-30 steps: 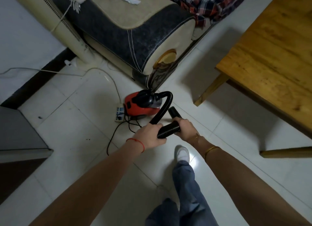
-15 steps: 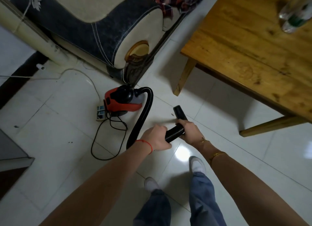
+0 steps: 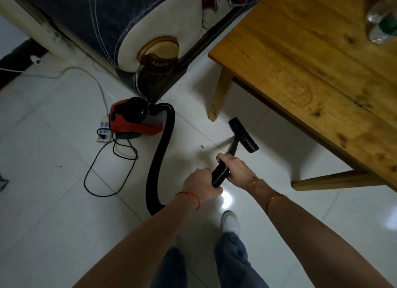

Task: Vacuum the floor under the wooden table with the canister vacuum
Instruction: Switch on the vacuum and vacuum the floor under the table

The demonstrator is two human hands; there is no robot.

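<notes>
Now both hands, left hand [image 3: 200, 185] and right hand [image 3: 235, 168], grip hose [image 3: 219, 174]; nozzle [image 3: 243, 135] ahead, near wooden table [image 3: 311, 57].

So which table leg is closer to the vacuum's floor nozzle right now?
The upright leg at the table's corner nearest the sofa; the nozzle sits just beside its foot. The other leg lies farther right.

One canister vacuum [image 3: 134, 120] with one hose [image 3: 160, 158] and one floor nozzle [image 3: 243, 135]; one wooden table [image 3: 311, 72], two legs visible; one power strip [image 3: 103, 130]; two plastic bottles [image 3: 381, 19]; two hands.
</notes>
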